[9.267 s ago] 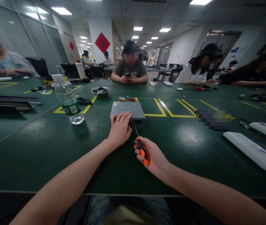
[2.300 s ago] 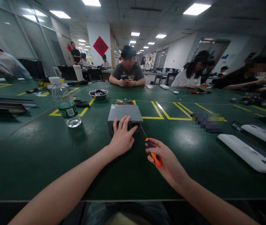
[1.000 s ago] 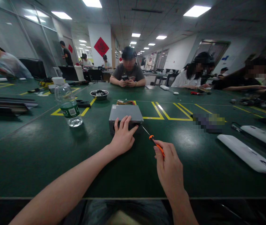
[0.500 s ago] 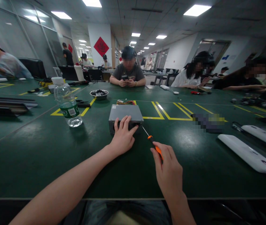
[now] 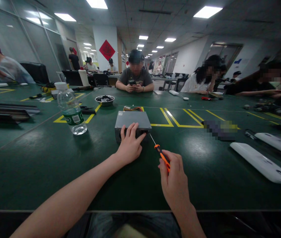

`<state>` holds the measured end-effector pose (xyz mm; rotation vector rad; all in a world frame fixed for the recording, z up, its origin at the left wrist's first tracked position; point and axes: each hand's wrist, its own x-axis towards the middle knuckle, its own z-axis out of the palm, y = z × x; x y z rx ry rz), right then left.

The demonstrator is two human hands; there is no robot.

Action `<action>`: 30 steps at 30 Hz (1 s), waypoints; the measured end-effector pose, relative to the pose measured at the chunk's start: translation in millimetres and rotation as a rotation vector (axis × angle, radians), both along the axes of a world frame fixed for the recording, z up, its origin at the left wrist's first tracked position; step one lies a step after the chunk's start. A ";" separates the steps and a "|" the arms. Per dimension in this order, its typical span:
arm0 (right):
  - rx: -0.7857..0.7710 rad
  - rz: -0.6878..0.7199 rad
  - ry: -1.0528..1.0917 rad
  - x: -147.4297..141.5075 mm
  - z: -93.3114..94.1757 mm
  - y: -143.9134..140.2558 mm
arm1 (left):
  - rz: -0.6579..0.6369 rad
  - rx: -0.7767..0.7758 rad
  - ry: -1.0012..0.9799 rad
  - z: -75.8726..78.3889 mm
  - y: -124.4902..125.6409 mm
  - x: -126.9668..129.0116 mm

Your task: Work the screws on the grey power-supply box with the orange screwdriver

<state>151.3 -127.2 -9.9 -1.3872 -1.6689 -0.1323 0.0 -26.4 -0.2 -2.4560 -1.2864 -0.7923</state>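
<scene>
A grey metal computer power supply unit (image 5: 133,119) sits on the green table, with a bundle of coloured wires (image 5: 133,108) at its back. My left hand (image 5: 130,145) holds it, fingertips over the top front edge and thumb against the dark front face. In my right hand (image 5: 174,175) is an orange and black screwdriver (image 5: 162,154), gripped by its handle between thumb and fingers. Its thin shaft points up and left, the tip at the unit's right front corner. Whether the tip sits in a screw is too small to tell.
Left of the unit stands a water bottle (image 5: 74,114). Behind are a metal bowl (image 5: 104,102) of small dark parts and black tools (image 5: 88,110). White curved covers (image 5: 261,162) lie at right, dark metal panels (image 5: 4,114) at left. A person (image 5: 135,77) sits opposite, holding a phone.
The screwdriver's handle has turned, showing more orange, and my right hand has shifted slightly left. My left hand and the power supply unit have stayed in place.
</scene>
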 end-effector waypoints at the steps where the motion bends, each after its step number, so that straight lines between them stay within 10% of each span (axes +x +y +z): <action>1: -0.030 -0.022 0.014 1.2 0.0 0.1 | -0.002 -0.001 -0.003 -0.1 0.1 0.0; 30: 0.013 0.024 -0.109 -3.7 3.9 -2.0 | 0.006 0.004 -0.032 -0.3 -1.4 3.2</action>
